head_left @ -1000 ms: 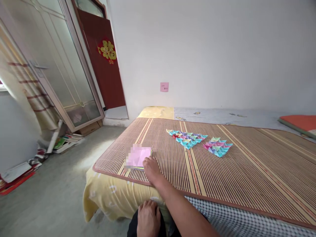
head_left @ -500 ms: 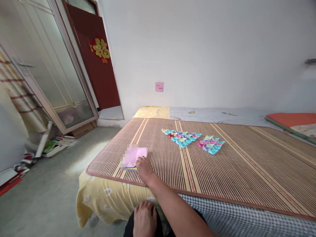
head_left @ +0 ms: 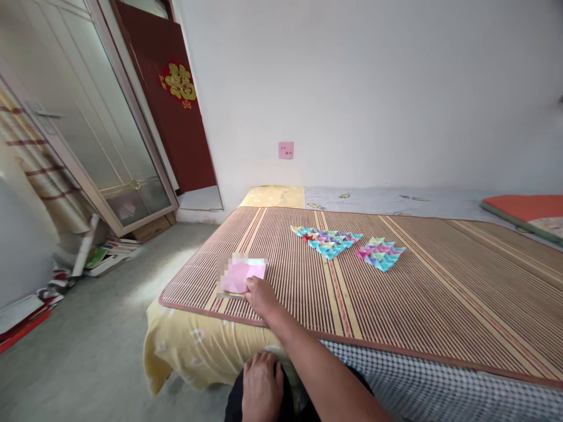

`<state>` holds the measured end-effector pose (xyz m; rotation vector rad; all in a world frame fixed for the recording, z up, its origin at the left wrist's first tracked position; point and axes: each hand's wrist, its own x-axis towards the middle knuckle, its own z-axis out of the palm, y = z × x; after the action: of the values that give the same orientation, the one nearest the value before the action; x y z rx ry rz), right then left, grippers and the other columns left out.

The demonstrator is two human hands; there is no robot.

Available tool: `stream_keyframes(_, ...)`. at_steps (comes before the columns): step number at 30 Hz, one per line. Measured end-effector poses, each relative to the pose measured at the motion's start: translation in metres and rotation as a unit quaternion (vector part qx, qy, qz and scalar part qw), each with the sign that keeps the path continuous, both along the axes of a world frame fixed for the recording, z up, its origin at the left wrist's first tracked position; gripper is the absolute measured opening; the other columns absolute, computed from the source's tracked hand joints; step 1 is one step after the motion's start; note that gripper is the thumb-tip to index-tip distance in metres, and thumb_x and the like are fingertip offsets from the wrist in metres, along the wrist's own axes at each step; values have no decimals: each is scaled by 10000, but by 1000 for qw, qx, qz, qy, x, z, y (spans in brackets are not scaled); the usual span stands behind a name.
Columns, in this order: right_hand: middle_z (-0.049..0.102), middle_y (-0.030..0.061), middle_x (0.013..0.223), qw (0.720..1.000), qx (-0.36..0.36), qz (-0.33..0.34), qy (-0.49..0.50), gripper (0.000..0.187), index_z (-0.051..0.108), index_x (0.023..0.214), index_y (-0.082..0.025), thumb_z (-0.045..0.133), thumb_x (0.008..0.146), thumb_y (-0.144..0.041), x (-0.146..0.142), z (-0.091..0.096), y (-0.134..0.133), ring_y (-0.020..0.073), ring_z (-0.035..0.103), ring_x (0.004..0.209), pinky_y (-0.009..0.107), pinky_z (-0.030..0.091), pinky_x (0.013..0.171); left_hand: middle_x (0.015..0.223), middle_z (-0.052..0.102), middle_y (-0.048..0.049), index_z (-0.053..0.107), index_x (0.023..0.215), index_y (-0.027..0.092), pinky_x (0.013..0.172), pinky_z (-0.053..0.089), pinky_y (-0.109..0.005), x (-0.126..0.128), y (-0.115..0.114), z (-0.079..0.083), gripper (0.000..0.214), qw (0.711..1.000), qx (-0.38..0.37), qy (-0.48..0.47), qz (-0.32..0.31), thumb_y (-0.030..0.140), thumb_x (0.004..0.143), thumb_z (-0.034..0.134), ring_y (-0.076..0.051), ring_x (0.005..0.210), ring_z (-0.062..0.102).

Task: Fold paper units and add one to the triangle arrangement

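A small stack of coloured paper squares (head_left: 237,276), pink on top and partly blurred, lies near the front left corner of the striped bamboo mat (head_left: 440,281). My right hand (head_left: 260,296) reaches across the mat's edge. Its fingers are curled and pinch the near right corner of the top pink sheet, which has shifted to show a paler sheet beneath. My left hand (head_left: 260,388) lies flat on my dark-clothed knee below the bed edge and holds nothing. Two flat clusters of folded coloured paper triangles (head_left: 328,241) (head_left: 380,254) lie farther back on the mat.
The mat covers a bed with a yellow sheet (head_left: 193,346) and a checked cloth (head_left: 422,392). An orange cushion (head_left: 523,211) sits at the far right. Books and papers (head_left: 109,258) lie on the floor at left by a glass door (head_left: 97,135). A pink note (head_left: 285,150) is on the wall.
My right hand's fingers have curled onto the corner of the top pink sheet and drawn it slightly off the stack. The view has shifted a little. My left hand stays on my knee.
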<state>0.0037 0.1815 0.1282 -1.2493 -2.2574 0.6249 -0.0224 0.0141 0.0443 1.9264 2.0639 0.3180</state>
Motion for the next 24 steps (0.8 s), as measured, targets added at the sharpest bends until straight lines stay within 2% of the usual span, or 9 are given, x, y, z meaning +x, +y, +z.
stream_keyframes(5, 732, 55, 1067, 979, -84, -3, 185, 220, 701, 1098, -138, 679, 1022, -344, 19, 0, 3, 197, 722, 915, 386, 618, 827, 1045, 777, -77, 757, 952, 212, 937, 397, -399, 1, -2, -3, 326, 1000, 23, -4, 3, 177, 982, 434, -284, 1059, 665)
stream_keyframes(10, 687, 4, 741, 916, -166, -19, 365, 338, 646, 766, -157, 765, 890, -447, 50, 4, -8, 162, 667, 688, 273, 528, 649, 1013, 773, -95, 762, 905, 203, 973, 388, -431, 0, -3, -5, 301, 995, 49, -82, 24, 176, 952, 466, -304, 1057, 654)
stream_keyframes(13, 657, -10, 702, 871, -217, -18, 440, 382, 607, 758, -184, 767, 821, -526, 77, 8, -30, 152, 629, 649, 249, 482, 613, 960, 772, -108, 764, 860, 202, 1018, 386, -463, -1, -2, -7, 279, 986, 58, -153, 40, 203, 928, 493, -323, 1056, 655)
stream_keyframes(16, 642, -17, 721, 828, -271, -8, 490, 379, 595, 812, -195, 764, 792, -534, 111, 16, -61, 139, 600, 635, 237, 467, 612, 997, 795, -124, 786, 921, 205, 1050, 413, -476, -7, -1, -6, 285, 970, 63, -230, 53, 292, 918, 514, -350, 1091, 672)
stream_keyframes(20, 646, -5, 766, 791, -321, -7, 520, 386, 593, 839, -187, 815, 755, -491, 156, 20, -108, 133, 599, 667, 224, 456, 632, 1055, 822, -166, 799, 992, 168, 982, 518, -467, -25, -5, 9, 558, 926, 54, -367, 65, 565, 951, 409, -395, 1100, 706)
stream_keyframes(21, 645, 3, 761, 787, -330, -8, 521, 395, 588, 822, -183, 820, 757, -495, 165, 16, -120, 136, 595, 656, 230, 453, 624, 1130, 815, -159, 794, 1055, 174, 993, 523, -462, -30, -7, 15, 631, 904, 48, -421, 59, 628, 962, 366, -383, 1135, 702)
stream_keyframes(22, 643, 6, 755, 782, -341, -7, 522, 400, 583, 813, -181, 828, 759, -492, 173, 11, -132, 137, 587, 648, 235, 450, 624, 1129, 812, -179, 798, 1056, 160, 988, 525, -474, -35, -10, 22, 664, 823, 36, -558, 95, 688, 940, 412, -389, 1112, 711)
stream_keyframes(23, 637, 1, 749, 772, -357, -1, 527, 404, 578, 812, -182, 848, 750, -477, 179, 4, -144, 133, 576, 650, 229, 433, 622, 1134, 810, -180, 795, 1090, 169, 977, 530, -483, -38, -14, 29, 681, 738, -18, -668, 89, 735, 918, 458, -386, 1092, 720)
stream_keyframes(24, 621, -11, 730, 770, -360, -2, 527, 403, 571, 808, -185, 860, 747, -460, 184, -3, -154, 130, 561, 648, 228, 427, 627, 1087, 814, -179, 799, 1087, 174, 937, 544, -479, -40, -18, 37, 682, 667, -68, -737, 82, 761, 889, 514, -376, 1023, 737)
